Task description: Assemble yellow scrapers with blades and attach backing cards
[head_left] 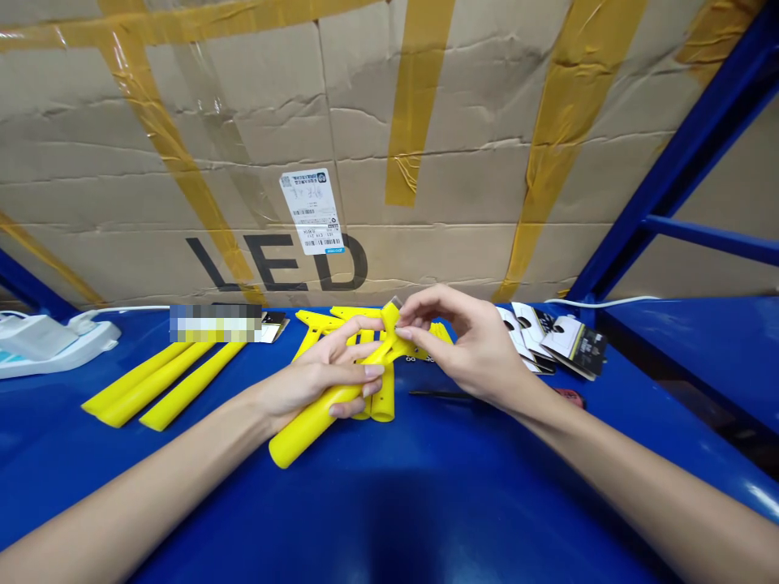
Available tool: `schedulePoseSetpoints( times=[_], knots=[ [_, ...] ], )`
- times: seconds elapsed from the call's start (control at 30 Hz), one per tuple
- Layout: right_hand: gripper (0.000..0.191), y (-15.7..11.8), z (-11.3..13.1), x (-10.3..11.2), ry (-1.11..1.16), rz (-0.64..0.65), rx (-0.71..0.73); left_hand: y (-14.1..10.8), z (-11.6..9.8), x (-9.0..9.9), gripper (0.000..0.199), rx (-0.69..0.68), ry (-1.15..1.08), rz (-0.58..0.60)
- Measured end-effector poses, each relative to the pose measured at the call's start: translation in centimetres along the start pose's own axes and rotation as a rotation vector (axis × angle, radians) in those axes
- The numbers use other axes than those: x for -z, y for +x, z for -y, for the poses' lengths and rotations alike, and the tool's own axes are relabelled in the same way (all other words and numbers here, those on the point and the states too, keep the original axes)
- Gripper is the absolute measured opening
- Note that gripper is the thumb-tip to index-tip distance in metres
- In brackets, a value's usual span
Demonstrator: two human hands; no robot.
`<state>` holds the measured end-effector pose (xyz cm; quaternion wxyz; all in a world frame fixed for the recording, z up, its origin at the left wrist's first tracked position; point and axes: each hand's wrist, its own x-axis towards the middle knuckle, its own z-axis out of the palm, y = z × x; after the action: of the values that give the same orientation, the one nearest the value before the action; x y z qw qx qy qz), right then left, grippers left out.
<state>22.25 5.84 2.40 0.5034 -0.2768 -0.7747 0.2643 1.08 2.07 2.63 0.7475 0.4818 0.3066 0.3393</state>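
Note:
My left hand (332, 365) is wrapped round the handle of a yellow scraper (310, 430), which tilts up to the right over the table. A small grey metal piece, apparently a blade (397, 302), shows at the scraper's upper end. There, my right hand (462, 341) has its thumb and forefinger drawn together against the scraper's head. Whatever they may pinch is too small or hidden. Behind and below the hands lie several more yellow scraper parts (382, 397), partly covered. A screwdriver (439, 394) with a dark shaft and red handle lies under my right wrist.
Long yellow scrapers (155, 381) with their heads blurred out lie at left, beside a white power strip (66, 345). Black-and-white hang cards (572, 345) are at right. A large taped cardboard box (462, 162) stands behind the blue table (273, 527), near blue metal posts (669, 178).

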Motion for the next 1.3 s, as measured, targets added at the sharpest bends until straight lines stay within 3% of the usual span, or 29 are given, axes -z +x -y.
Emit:
schedulePoseSetpoints(
  times=[0.13, 0.27, 0.33, 0.5, 0.7, 0.83, 0.9, 0.97, 1.1, 1.3],
  knots=[
    [0.014, 0.2, -0.2, 0.4, -0.039, 0.023, 0.017, -0.1, 0.0, 0.2, 0.041, -0.005, 0.029, 0.015],
    [0.058, 0.7, -0.9, 1.2, 0.062, 0.066, -0.133, -0.3, -0.2, 0.3, 0.037, 0.016, 0.049, 0.055],
    [0.07, 0.9, -1.2, 1.4, 0.12, 0.088, -0.233, -0.4, -0.3, 0.3, 0.036, 0.017, 0.056, 0.07],
    [0.063, 0.9, -1.0, 1.3, 0.195, 0.137, -0.367, -0.4, -0.5, 0.3, 0.045, 0.002, 0.06, 0.029],
    [0.059, 0.9, -0.8, 1.2, 0.135, 0.121, -0.33, -0.5, -0.7, -0.1, 0.053, 0.009, 0.035, 0.055],
    [0.059, 1.2, -0.8, 1.9, 0.103, 0.067, -0.294, -0.7, -0.9, -0.6, 0.056, -0.023, -0.008, -0.019],
    [0.046, 1.2, -0.5, 3.0, 0.047, 0.046, -0.236, -0.7, -1.0, -0.7, 0.058, -0.043, -0.019, -0.069],
    [0.027, 0.8, -0.2, 4.6, -0.128, 0.147, -0.174, -0.7, -1.2, -0.8, 0.059, -0.051, -0.03, -0.117],
    [0.025, -1.5, 0.3, 8.1, -0.492, 0.493, -0.154, -0.6, -1.3, -0.8, 0.068, -0.038, -0.055, -0.191],
    [0.023, -4.1, 0.1, 10.4, -0.644, 0.65, -0.225, -0.6, -0.6, -0.5, 0.077, -0.016, -0.058, -0.178]
  ],
)
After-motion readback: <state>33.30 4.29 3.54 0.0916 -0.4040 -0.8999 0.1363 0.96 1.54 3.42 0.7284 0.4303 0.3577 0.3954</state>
